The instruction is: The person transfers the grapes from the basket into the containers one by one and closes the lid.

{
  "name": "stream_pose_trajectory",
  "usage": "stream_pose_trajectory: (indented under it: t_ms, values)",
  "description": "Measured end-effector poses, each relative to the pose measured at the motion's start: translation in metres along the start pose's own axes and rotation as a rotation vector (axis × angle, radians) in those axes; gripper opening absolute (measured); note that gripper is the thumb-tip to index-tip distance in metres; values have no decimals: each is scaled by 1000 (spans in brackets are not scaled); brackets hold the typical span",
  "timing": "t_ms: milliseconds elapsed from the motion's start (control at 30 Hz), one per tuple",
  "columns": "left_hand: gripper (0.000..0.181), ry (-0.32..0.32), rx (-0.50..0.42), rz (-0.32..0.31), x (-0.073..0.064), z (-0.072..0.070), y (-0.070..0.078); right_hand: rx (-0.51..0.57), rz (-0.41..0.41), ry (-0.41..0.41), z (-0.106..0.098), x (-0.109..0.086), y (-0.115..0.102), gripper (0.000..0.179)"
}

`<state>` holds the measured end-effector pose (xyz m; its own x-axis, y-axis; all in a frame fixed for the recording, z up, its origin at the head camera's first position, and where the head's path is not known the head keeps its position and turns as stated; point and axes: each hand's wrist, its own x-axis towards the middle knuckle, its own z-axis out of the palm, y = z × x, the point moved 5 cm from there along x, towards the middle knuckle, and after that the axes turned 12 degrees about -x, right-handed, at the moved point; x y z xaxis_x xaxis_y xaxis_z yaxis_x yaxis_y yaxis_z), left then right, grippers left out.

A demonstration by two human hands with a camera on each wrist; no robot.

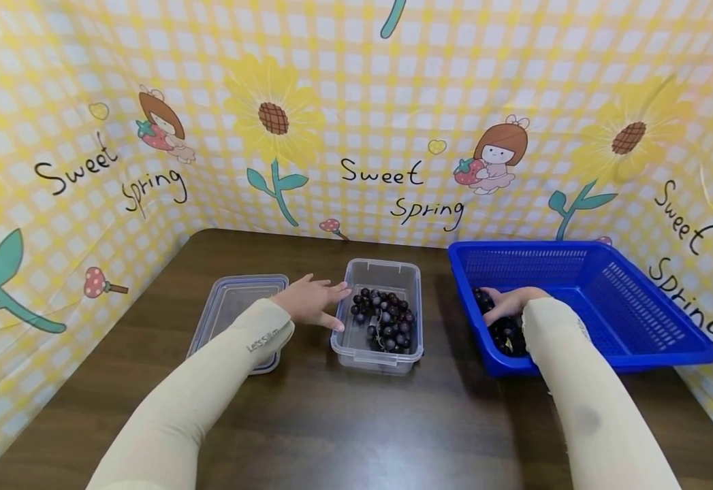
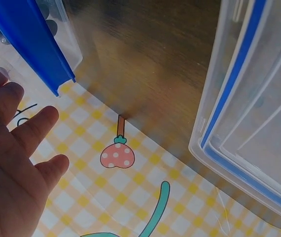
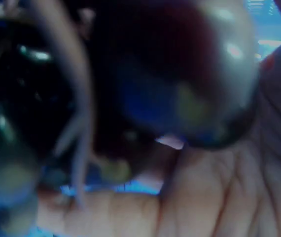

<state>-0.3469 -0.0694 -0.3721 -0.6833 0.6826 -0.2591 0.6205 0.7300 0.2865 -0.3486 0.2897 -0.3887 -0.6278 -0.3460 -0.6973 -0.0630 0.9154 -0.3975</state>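
- Reaching round grapes [image 1: 506, 335] in basket [image 1: 583, 306] with right hand [image 1: 512, 301]; cannot tell if pinching.
- Best supporting from below, sparing stem [image 3: 79, 118] and skins.
- Spreading left hand [image 1: 310, 299] at box's [image 1: 374, 357] rim, with more grapes [image 1: 398, 327] inside.
- Minding basket's wall, between right hand and box.
- With lid [image 1: 240, 296] farther left, partly behind sleeve [image 1: 209, 381].

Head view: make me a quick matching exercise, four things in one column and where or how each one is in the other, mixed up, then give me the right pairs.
Column one
1. Basket
2. Lid
3. Left hand
4. Right hand

Column two
A. At the tub's left rim
B. Reaching in, touching grapes
C. Blue, right of the tub
D. Flat on the table

Pairs: 1-C, 2-D, 3-A, 4-B
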Motion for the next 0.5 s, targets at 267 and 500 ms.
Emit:
stream_pose_trajectory:
  t_ms: [267, 500]
  values:
    - [79, 3, -19, -7, -1, 0, -2, 23, -56, 22, 0, 3, -4, 95]
    - [79, -5, -30, -12, 1, -1, 0, 152, -141, 24, 0, 4, -1, 78]
